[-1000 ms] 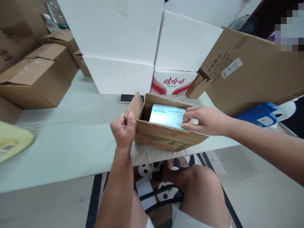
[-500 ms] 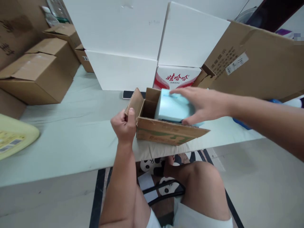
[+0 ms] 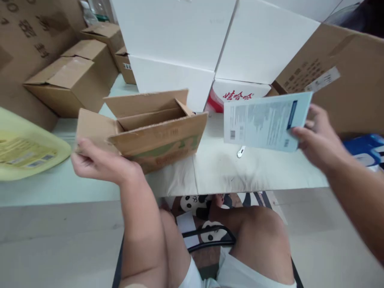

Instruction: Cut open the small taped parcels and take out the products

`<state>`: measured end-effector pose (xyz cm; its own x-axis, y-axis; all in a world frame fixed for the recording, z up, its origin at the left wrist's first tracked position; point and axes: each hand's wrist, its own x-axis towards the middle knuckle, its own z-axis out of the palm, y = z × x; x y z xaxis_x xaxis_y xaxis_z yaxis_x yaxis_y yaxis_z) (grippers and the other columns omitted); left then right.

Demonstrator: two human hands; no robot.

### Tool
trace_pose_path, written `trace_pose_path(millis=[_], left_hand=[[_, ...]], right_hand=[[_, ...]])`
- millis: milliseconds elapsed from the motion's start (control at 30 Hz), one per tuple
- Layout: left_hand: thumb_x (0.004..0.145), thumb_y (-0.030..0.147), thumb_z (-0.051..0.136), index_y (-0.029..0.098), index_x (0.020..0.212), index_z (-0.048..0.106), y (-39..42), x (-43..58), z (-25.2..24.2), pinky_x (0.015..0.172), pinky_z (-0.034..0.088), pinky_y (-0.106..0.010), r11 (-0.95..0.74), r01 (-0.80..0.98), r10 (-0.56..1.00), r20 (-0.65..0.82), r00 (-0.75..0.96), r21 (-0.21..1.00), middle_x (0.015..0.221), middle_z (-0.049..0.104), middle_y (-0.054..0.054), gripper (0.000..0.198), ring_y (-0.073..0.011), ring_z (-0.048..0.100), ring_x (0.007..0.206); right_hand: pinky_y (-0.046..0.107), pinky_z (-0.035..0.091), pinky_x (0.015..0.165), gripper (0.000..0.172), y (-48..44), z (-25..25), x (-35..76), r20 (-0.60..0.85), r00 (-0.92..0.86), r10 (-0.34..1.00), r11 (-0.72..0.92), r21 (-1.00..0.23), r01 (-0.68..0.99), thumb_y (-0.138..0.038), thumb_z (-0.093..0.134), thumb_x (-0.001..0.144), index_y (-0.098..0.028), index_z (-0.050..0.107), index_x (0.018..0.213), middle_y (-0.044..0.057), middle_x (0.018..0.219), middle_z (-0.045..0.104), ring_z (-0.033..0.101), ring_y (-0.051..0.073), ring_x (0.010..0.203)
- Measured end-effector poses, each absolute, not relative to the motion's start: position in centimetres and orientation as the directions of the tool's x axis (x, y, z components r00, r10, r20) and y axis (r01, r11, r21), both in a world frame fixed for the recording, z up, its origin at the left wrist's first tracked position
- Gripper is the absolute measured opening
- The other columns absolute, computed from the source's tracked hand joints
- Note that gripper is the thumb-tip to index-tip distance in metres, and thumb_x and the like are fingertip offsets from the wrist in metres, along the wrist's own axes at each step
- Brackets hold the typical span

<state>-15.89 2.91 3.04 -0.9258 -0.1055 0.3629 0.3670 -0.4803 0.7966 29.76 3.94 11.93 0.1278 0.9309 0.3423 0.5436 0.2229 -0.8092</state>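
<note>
My left hand is closed on the left end flap of an open cardboard box. The box is tilted, its flaps are up, and green print shows on its near side. Over the table to the right, my right hand grips the right end of a light blue box. Small print and barcodes cover the side of it that faces me. Below the blue box a small utility knife with a white handle lies on the cloth; its exact kind is hard to make out.
Brown cartons stand at the back left, with a yellow jug nearer. White boxes form a wall behind the table. A large cardboard sheet leans at right, above a blue package.
My right hand has lifted the light blue box out of the cardboard box and carried it right. My left hand has pulled the cardboard box left, tilting it. The knife has come into view.
</note>
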Motion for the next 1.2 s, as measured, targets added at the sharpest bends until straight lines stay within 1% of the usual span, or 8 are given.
trace_pose_path(millis=[200, 333, 467, 567, 733, 900, 1067, 1200], left_hand=[[0.086, 0.034, 0.051, 0.023, 0.07, 0.027, 1.1, -9.9, 6.3, 0.055, 0.029, -0.024, -0.588, 0.753, -0.311, 0.776, -0.548, 0.296, 0.061, 0.023, 0.008, 0.031, -0.0084, 0.024, 0.052], [0.086, 0.037, 0.066, 0.024, 0.09, 0.057, 0.4, -3.3, 4.1, 0.081, 0.052, -0.035, -0.729, 0.599, 0.428, 0.903, 0.023, 0.33, 0.087, 0.062, -0.001, 0.016, -0.0188, 0.062, 0.087], [0.076, 0.053, 0.081, 0.032, 0.133, 0.062, 2.2, -1.6, -1.0, 0.118, 0.037, -0.056, -0.566, 0.629, 0.809, 0.508, 0.297, 0.533, 0.157, 0.045, -0.009, 0.064, -0.0383, 0.034, 0.148], [0.087, 0.054, 0.071, 0.032, 0.138, 0.06, 4.0, -2.0, -3.6, 0.12, 0.038, -0.052, -0.479, 0.5, 0.877, 0.417, 0.239, 0.722, 0.158, 0.045, -0.009, 0.057, -0.033, 0.043, 0.146], [0.083, 0.073, 0.065, 0.025, 0.129, 0.067, 5.1, -0.6, -5.2, 0.108, 0.05, -0.045, -0.268, 0.064, 0.963, 0.266, 0.038, 0.961, 0.135, 0.067, -0.012, 0.066, -0.0321, 0.06, 0.129], [0.073, 0.077, 0.071, 0.026, 0.128, 0.064, 5.1, 1.2, -6.2, 0.1, 0.057, -0.044, 0.072, -0.416, 0.995, -0.091, -0.027, 0.907, 0.132, 0.07, -0.01, 0.075, -0.0324, 0.064, 0.127], [0.085, 0.054, 0.074, 0.02, 0.12, 0.067, 5.9, 1.1, -6.4, 0.097, 0.059, -0.05, 0.3, -0.444, 0.95, -0.308, 0.056, 0.844, 0.119, 0.075, -0.013, 0.05, -0.0343, 0.068, 0.119], [0.084, 0.047, 0.077, 0.031, 0.134, 0.056, 5.8, 1.5, -6.3, 0.089, 0.062, -0.046, 0.19, -0.287, 0.971, -0.223, -0.088, 0.939, 0.126, 0.071, -0.008, 0.056, -0.0289, 0.071, 0.112]], right_hand=[[0.038, 0.061, 0.056, 0.065, 3.3, 3.1, 22.9, -0.094, 0.332, 0.939, -0.105, -0.994, 0.015, -0.05, 0.073, 0.067, -0.036, 0.046, 0.124, 0.001, 0.118, 0.066, 0.07, 0.027, 0.096], [0.041, 0.062, 0.067, 0.064, 2.1, 1.2, 21.1, -0.133, 0.253, 0.958, -0.107, -0.988, -0.114, -0.059, 0.072, 0.068, -0.036, 0.045, 0.122, 0.002, 0.121, 0.064, 0.066, 0.028, 0.107], [0.037, 0.06, 0.066, 0.066, 1.2, -1.1, 22.9, -0.128, 0.235, 0.963, -0.095, -0.984, -0.149, -0.069, 0.066, 0.073, -0.037, 0.048, 0.128, 0.003, 0.119, 0.064, 0.065, 0.026, 0.103], [0.036, 0.06, 0.067, 0.066, 1.0, -3.0, 24.3, -0.119, 0.26, 0.958, -0.078, -0.984, -0.161, -0.079, 0.046, 0.081, -0.037, 0.052, 0.131, 0.005, 0.119, 0.065, 0.066, 0.026, 0.105], [0.058, 0.043, 0.115, 0.062, 1.0, -4.7, 23.7, 0.24, 0.125, 0.963, 0.215, -0.96, 0.181, -0.075, 0.036, 0.093, -0.033, 0.062, 0.13, 0.008, 0.141, 0.058, 0.048, 0.033, 0.141], [0.059, 0.032, 0.123, 0.05, 1.0, -4.6, 22.7, 0.518, 0.001, 0.855, 0.472, -0.779, 0.413, -0.061, 0.05, 0.096, -0.036, 0.057, 0.139, 0.006, 0.159, 0.04, 0.034, 0.032, 0.152], [0.055, 0.046, 0.114, 0.069, 2.5, -4.9, 23.7, 0.305, -0.011, 0.952, 0.301, -0.935, 0.187, -0.068, 0.057, 0.089, -0.032, 0.047, 0.147, 0.01, 0.157, 0.046, 0.049, 0.032, 0.142], [0.053, 0.042, 0.119, 0.064, 3.6, -5.6, 24.0, 0.211, -0.031, 0.977, 0.213, -0.974, 0.082, -0.067, 0.06, 0.087, -0.028, 0.057, 0.137, 0.009, 0.145, 0.06, 0.053, 0.032, 0.138]])
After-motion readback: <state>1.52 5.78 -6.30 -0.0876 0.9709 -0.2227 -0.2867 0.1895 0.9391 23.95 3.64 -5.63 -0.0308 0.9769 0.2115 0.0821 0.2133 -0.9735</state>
